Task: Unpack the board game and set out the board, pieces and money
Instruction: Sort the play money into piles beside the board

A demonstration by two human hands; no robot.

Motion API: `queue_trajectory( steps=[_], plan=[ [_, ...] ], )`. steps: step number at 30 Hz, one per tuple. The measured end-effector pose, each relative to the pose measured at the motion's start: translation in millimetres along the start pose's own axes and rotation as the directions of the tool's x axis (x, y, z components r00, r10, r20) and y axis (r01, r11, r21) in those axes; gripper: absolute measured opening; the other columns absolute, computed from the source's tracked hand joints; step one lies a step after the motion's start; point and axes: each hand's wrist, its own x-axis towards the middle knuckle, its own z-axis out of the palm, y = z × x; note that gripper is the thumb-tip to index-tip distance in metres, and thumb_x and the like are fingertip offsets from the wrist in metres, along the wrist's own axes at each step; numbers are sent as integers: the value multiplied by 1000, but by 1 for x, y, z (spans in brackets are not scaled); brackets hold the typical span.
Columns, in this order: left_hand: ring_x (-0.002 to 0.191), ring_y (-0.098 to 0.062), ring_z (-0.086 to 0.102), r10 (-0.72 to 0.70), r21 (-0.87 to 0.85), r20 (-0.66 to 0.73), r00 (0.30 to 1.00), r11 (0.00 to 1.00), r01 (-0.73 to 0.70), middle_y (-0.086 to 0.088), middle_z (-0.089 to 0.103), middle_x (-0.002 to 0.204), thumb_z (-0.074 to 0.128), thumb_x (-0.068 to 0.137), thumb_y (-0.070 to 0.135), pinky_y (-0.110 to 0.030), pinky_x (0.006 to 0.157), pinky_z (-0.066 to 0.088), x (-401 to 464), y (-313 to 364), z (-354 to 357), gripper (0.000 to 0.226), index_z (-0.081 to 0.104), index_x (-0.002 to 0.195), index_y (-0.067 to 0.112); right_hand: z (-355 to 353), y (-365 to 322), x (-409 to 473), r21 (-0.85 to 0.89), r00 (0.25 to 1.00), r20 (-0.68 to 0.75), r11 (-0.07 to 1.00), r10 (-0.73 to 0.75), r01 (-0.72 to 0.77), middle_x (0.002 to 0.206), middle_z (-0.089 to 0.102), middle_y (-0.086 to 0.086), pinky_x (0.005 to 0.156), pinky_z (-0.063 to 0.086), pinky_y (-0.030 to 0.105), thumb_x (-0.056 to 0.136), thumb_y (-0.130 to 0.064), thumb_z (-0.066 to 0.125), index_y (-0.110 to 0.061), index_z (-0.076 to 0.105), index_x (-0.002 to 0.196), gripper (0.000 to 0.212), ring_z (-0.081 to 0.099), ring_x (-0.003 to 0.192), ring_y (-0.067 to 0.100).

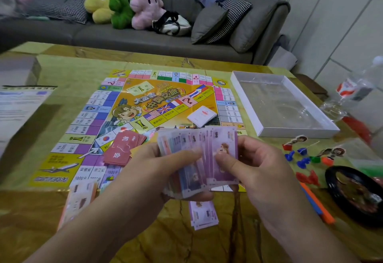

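Head view: you are at the money-sorting step. Your left hand [157, 165] cradles a fanned stack of purple notes [199, 155] above the near edge of the board [87, 115], fingers curled under it; your right hand [255, 163] pinches the front note between thumb and fingers. The next move likely calls for peeling that note free and laying it on a matching pile. Count: one board spread on the desk [62, 70], two card decks on it, one red [122, 146], one white [202, 115], two note piles already set down, one open box tray [244, 88], and several pawns [302, 159], number unclear.
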Motion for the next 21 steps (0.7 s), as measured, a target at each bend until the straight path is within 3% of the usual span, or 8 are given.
queue_trajectory(
  steps=[5,10,12,17,19,21],
  plan=[
    [89,-44,77,29,40,-40,999,999,-27,-21,78,104,71,87,5,-53,64,65,1,-2,-2,24,76,111,8,1,1,-1,43,997,60,998,40,-43,97,81,4,70,61,46,95,-13,72,-26,81,104,19,78,88,27],
    [87,-40,78,5,88,-93,996,996,3,-20,79,100,73,87,9,-51,63,65,4,-4,-7,24,75,111,9,-3,2,1,34,998,-23,998,63,-62,97,82,1,76,63,40,94,-6,72,-22,81,104,21,80,89,20],
    [83,-38,79,37,128,-163,986,992,-16,-19,80,96,74,87,8,-52,65,65,6,0,-10,21,75,108,8,-8,1,2,31,994,-45,995,99,-98,97,82,1,79,63,45,95,-6,71,-23,81,104,21,80,87,21],
    [77,-37,79,132,223,-313,941,973,-62,-16,80,89,74,88,5,-56,65,64,12,14,-27,18,73,106,11,6,22,-4,-364,971,56,910,234,-198,97,79,-14,86,63,40,98,-21,73,-30,72,106,12,76,88,4],
    [76,-37,79,126,199,-326,937,978,-63,-16,80,88,73,89,3,-55,62,65,12,16,-31,19,71,106,12,17,31,-9,-459,972,45,869,229,-184,98,76,-17,82,61,28,97,-24,73,-32,67,107,15,71,87,-2],
    [77,-38,79,111,191,-321,940,980,-51,-17,80,88,73,89,4,-55,63,64,11,15,-31,20,71,108,11,25,34,-13,-514,975,22,839,221,-179,97,71,-19,67,51,12,97,-25,70,-35,60,104,17,67,83,-5]
  ],
)
